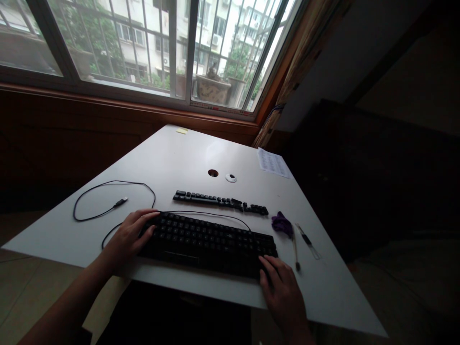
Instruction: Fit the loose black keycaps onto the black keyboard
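A black keyboard lies on the white table near its front edge, its lower rows partly without keycaps. My left hand holds its left end, with the thumb over the top and the fingers along the back corner. At the front right corner, my right hand grips the keyboard, fingertips on its top. Behind the keyboard, detached black keycaps stand in rows. A black cable loops out to the left and ends in a USB plug.
Right of the keyboard lie a crumpled purple cloth, a thin brush and a wire keycap puller. Farther back are a round cable hole, its white cover and a printed paper. A barred window stands beyond the table.
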Action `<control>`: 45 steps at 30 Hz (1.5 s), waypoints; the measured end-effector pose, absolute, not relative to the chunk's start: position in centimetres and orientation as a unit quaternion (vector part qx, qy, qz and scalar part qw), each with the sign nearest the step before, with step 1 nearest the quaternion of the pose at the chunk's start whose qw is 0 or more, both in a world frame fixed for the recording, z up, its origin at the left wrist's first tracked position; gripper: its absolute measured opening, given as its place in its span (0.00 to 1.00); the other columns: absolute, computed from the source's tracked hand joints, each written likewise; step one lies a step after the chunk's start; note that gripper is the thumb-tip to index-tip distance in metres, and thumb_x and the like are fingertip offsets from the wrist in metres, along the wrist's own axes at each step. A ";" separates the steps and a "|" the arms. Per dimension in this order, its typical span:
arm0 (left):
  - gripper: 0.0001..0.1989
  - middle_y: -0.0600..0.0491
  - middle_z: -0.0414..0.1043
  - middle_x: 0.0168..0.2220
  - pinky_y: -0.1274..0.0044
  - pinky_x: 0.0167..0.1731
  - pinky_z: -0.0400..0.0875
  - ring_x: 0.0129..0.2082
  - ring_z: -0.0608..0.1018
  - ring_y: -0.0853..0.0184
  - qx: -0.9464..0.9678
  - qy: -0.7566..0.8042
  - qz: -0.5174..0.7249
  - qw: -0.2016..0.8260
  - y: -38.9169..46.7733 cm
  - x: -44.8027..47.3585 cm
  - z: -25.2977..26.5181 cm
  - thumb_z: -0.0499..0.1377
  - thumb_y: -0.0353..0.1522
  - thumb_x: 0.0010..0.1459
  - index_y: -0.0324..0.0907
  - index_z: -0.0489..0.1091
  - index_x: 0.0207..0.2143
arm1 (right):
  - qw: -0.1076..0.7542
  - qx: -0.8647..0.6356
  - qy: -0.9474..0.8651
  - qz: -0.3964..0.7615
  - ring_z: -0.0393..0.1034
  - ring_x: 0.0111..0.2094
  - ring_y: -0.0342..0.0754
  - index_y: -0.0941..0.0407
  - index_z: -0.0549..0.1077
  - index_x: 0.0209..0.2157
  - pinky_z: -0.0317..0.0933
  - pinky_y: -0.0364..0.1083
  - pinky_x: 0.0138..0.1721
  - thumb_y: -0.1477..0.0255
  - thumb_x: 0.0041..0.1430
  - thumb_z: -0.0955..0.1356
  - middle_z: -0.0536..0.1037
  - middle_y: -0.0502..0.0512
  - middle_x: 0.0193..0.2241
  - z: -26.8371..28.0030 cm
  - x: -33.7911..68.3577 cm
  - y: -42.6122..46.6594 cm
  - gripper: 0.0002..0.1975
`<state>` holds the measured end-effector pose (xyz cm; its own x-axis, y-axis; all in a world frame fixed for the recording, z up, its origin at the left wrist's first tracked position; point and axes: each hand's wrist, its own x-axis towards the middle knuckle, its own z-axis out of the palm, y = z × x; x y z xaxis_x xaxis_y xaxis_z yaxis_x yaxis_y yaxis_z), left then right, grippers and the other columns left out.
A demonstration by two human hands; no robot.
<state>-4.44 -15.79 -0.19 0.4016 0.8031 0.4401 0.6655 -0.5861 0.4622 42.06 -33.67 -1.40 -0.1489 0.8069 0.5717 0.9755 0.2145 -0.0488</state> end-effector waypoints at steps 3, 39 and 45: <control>0.19 0.47 0.70 0.60 0.64 0.60 0.71 0.59 0.74 0.56 0.835 0.434 0.321 0.109 -16.0 -4.2 0.3 0.53 0.39 0.71 0.47 0.68 0.61 | 0.254 -0.606 -0.733 -0.176 0.71 0.53 0.57 0.53 0.70 0.59 0.70 0.59 0.54 0.66 0.72 0.65 0.76 0.61 0.51 -1.5 42.1 -33.6 0.18; 0.11 0.47 0.78 0.40 0.72 0.42 0.66 0.42 0.74 0.58 0.932 0.318 0.141 0.099 2.9 1.8 2.9 0.64 0.42 0.64 0.46 0.83 0.38 | 0.267 -0.628 -0.712 -0.167 0.69 0.55 0.59 0.50 0.69 0.61 0.68 0.62 0.55 0.61 0.72 0.64 0.73 0.62 0.55 -1.7 42.5 -33.6 0.20; 0.13 0.47 0.78 0.39 0.72 0.42 0.67 0.41 0.74 0.59 0.926 0.328 0.158 0.100 3.6 1.3 2.6 0.64 0.44 0.64 0.46 0.83 0.36 | 0.270 -0.622 -0.714 -0.175 0.70 0.54 0.58 0.51 0.70 0.60 0.68 0.61 0.54 0.61 0.72 0.64 0.73 0.62 0.53 -1.5 42.4 -33.5 0.19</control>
